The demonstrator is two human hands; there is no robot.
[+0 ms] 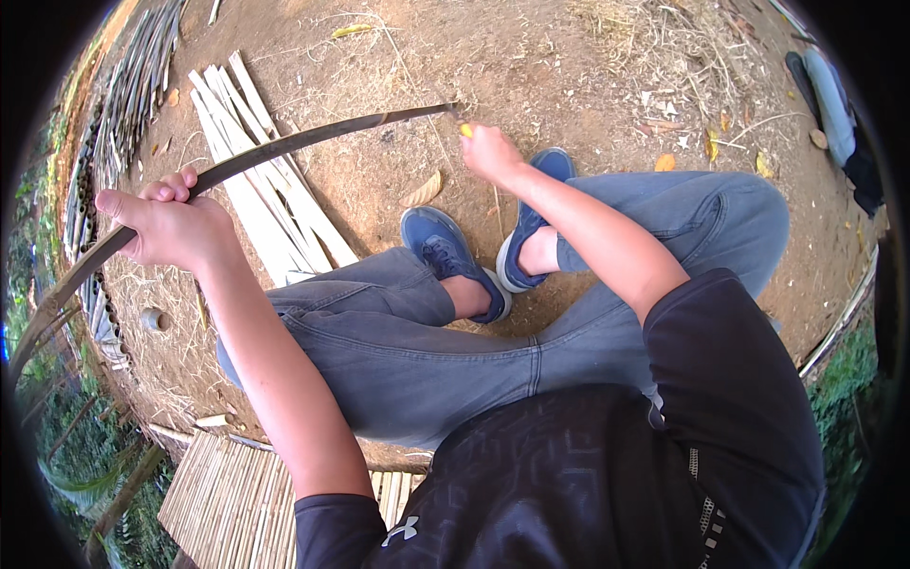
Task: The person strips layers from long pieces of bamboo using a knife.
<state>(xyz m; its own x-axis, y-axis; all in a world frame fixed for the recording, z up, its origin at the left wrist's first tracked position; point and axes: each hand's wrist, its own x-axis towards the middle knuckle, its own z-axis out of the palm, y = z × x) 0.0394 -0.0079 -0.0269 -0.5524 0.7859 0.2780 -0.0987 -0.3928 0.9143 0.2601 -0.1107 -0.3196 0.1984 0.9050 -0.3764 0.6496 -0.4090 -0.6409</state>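
Note:
A long, dark, curved bamboo strip runs from the far left rim to the middle of the view. My left hand is closed round it, fingers curled over the edge and thumb stretched out to the left. At the strip's far right tip, my right hand is closed on a yellow-handled tool. Only a bit of yellow shows above the fist, right beside the tip. The working end of this tool is too small to make out, so I cannot tell its kind.
Pale split bamboo slats lie left of my shoes. Dark thin poles are stacked at the far left, near a short tube piece. A slatted bamboo platform is at the lower left. Dry leaves and shavings litter the dirt.

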